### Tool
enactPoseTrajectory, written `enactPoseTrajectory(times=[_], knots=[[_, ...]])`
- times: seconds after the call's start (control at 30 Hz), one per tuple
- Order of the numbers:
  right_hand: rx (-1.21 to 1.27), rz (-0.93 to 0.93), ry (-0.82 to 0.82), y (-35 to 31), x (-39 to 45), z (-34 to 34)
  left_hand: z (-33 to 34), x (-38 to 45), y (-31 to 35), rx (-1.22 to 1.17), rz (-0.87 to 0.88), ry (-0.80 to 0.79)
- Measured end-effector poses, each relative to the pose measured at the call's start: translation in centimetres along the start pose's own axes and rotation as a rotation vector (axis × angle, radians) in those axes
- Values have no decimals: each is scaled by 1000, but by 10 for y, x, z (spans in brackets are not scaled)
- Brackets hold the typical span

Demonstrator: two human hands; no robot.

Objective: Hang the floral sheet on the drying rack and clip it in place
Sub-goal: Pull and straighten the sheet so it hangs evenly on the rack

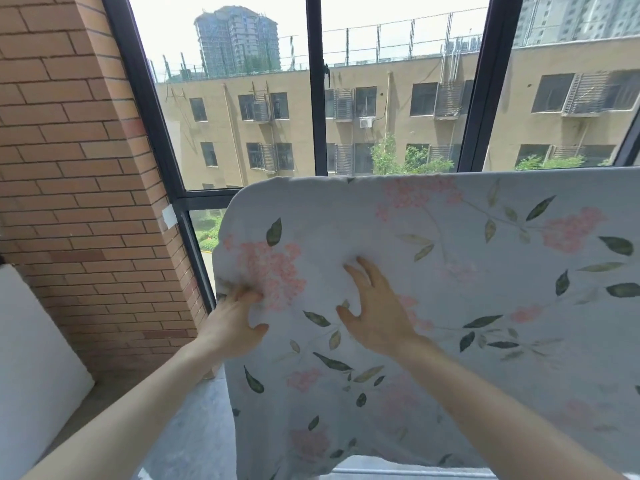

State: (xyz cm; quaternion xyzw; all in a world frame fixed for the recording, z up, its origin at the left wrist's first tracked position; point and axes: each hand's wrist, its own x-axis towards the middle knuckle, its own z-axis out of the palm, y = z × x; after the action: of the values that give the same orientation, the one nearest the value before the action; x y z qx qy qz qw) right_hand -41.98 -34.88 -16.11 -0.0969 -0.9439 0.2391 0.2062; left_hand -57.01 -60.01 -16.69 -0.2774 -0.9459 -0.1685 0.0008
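Sheet [450, 271] drapes over the rack (rail hidden beneath it) by the window. Left hand [235, 317] pinches the fabric's left edge; right hand [374, 306] presses flat, fingers spread. Best to smooth outward, keeping the edge taut before clipping.

From where I stand, nothing here can be read: no words, labels, brand names or numbers show on anything in view.
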Motion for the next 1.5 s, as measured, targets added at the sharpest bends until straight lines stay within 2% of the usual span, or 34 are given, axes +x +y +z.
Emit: enactPoseTrajectory(times=[0.17, 0.37, 0.57, 0.73, 0.83, 1.0, 1.23, 1.33, 1.5], knots=[[9, 123, -147, 37, -35, 33, 26, -11, -5, -80, -34, -99], [120, 213, -257, 61, -72, 50, 62, -26, -5, -169, -104, -129], [189, 332, -350, 94, -111, 62, 104, -46, -2, -220, -231, -273], [227, 461, -466, 124, -146, 94, 140, -61, -6, -309, -380, -321], [290, 572, -502, 137, -161, 121, 168, -73, -15, -336, -494, -379], [377, 784, -580, 136, -200, 173, 213, -97, -39, -331, -591, -500], [480, 1075, -536, 132, -208, 257, 277, -110, -98, -326, -685, -606], [462, 1129, -515, 128, -196, 287, 307, -109, -122, -364, -723, -627], [553, 1269, -446, 137, -176, 352, 374, -106, -164, -423, -860, -569]])
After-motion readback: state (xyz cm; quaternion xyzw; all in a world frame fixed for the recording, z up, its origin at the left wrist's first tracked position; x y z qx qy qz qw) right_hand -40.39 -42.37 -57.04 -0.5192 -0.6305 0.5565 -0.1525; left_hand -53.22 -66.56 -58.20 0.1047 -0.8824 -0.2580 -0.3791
